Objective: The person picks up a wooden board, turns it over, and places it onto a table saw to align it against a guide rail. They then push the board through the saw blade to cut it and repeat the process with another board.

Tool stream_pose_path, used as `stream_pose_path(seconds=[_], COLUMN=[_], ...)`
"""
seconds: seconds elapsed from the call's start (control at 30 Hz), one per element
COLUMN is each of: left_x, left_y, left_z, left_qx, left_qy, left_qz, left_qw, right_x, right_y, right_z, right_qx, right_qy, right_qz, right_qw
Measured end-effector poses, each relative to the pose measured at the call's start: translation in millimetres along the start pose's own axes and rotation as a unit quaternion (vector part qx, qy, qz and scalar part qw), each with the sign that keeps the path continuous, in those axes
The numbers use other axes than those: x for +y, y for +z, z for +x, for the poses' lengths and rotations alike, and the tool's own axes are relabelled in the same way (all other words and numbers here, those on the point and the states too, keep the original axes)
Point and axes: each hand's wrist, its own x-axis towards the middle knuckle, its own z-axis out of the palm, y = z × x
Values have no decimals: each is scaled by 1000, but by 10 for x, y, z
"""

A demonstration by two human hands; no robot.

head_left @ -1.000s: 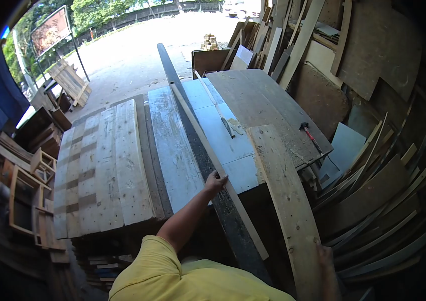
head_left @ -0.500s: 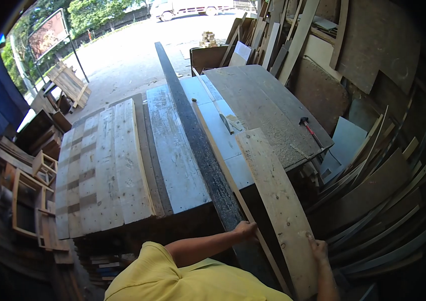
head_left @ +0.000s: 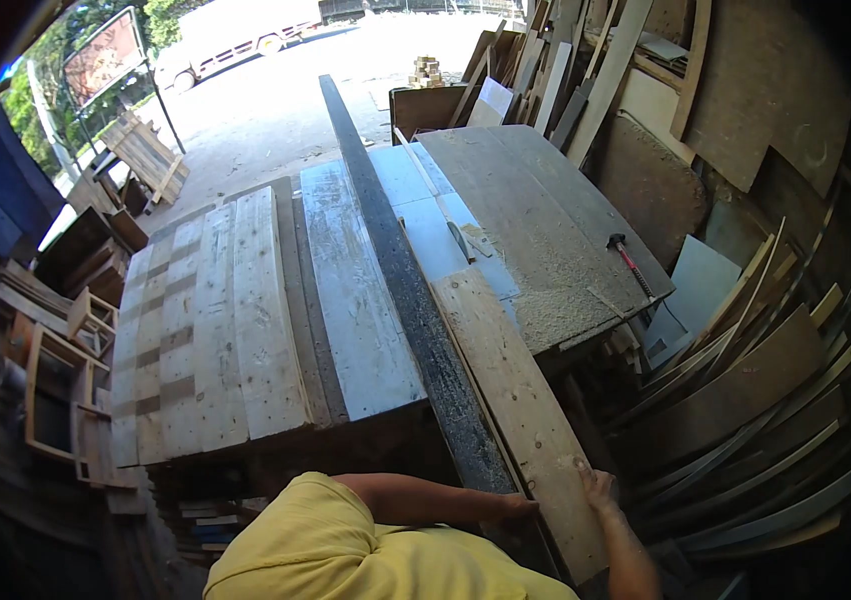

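A wide pale plank [head_left: 520,400] lies lengthwise beside a long dark beam [head_left: 400,300], its far end on the light blue table top [head_left: 425,235]. My right hand [head_left: 598,490] grips the plank's right edge near its close end. My left hand [head_left: 517,508] is at the left side, by the dark beam and a thin wooden strip [head_left: 480,405] between beam and plank; its fingers are partly hidden. A saw blade [head_left: 459,241] stands up from the table just beyond the plank's far end.
Joined boards [head_left: 210,320] lie on the left of the table. A red-handled hammer [head_left: 630,262] and sawdust [head_left: 565,300] are on the brown panel at right. Timber offcuts [head_left: 745,400] lean along the right wall. A truck [head_left: 235,45] is outside.
The plank has shifted left against the strip and dark beam, closing the gap between them. Both hands have moved slightly closer to my body. The truck outside has moved left.
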Motion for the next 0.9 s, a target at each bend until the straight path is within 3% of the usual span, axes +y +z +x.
stream_pose_path(seconds=[0.17, 0.23, 0.27, 0.3, 0.33, 0.37, 0.4, 0.43, 0.5, 0.63, 0.7, 0.73, 0.83, 0.9], left_x=[327, 751, 924, 1178, 1394, 1605, 1833, 1977, 2197, 2346, 2332, 2322, 2293, 2291], left_y=[-161, -374, -672, -911, -1129, -1393, -1645, -2103, -2585, -3149, -3252, -3270, -3329, -3350], left_z=[-273, -712, -734, -977, -1151, -1328, -1556, -1562, -1695, -1788, -1786, -1776, -1756, -1710], left_qx=[-17, -26, 44, 172, 366, 474, 527, 543, 612, 595, 563, 560, 556, 573], left_qy=[17, 42, 155, 252, 377, 428, 393, 457, 449, 388, 332, 330, 336, 361], left_qz=[116, 378, 393, 396, 404, 371, 383, 425, 468, 551, 570, 571, 578, 574], left_qw=[993, 925, 905, 866, 749, 674, 648, 561, 454, 439, 498, 502, 494, 461], right_x=[-45, -176, -181, -180, -182, -191, -211, -229, -283, -331, -348, -366, -466, -460], right_y=[199, 110, 113, 122, 139, 151, 159, 151, 100, 113, 125, 134, 129, 125], right_z=[-49, -110, -105, -116, -138, -158, -160, -150, -148, -98, -44, -26, 13, 39], right_qx=[34, -36, -36, -26, -16, -15, -11, -7, -18, -2, -2, -3, 2, -7], right_qy=[-46, 20, 23, 16, 11, 14, 18, 21, 35, 21, 24, 22, 35, 41], right_qz=[6, -20, -19, 6, 31, 31, 35, 38, 23, 22, 21, 21, 6, -8], right_qw=[998, 999, 999, 1000, 999, 999, 999, 999, 999, 1000, 999, 1000, 999, 999])
